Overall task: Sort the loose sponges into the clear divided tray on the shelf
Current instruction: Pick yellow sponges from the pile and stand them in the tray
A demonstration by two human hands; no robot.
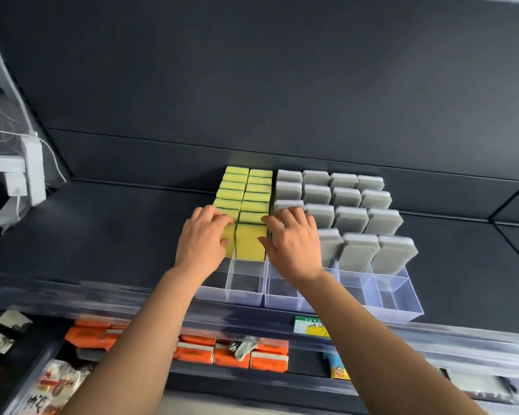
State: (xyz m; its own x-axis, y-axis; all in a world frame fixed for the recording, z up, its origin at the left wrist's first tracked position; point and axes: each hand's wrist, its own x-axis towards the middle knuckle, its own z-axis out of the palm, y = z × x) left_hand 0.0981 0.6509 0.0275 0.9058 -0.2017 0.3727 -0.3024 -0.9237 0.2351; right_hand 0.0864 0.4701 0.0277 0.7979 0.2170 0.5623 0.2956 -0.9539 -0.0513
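Abreast, left hand [203,235], right hand [294,239] on sponges [250,245]

Soft, even light is cast; sponges [250,244] are rendered sharp, near shelf lip [72,295] smeared, frame edges bowed.

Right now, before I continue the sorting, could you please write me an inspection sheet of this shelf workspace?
surface: dark shelf, which carries the tray.
job's things: clear divided tray at the shelf's front edge; yellow sponges upright in its two left columns; grey sponges upright in the right columns; the nearest cells in view are empty.
clutter: nothing seen.
grips: left hand curls over the front left yellow sponge; right hand rests with fingers spread where yellow meets grey.
cables: white cables and white chargers at the far left.
surroundings: orange packets on the lower shelf; price label on the shelf edge.
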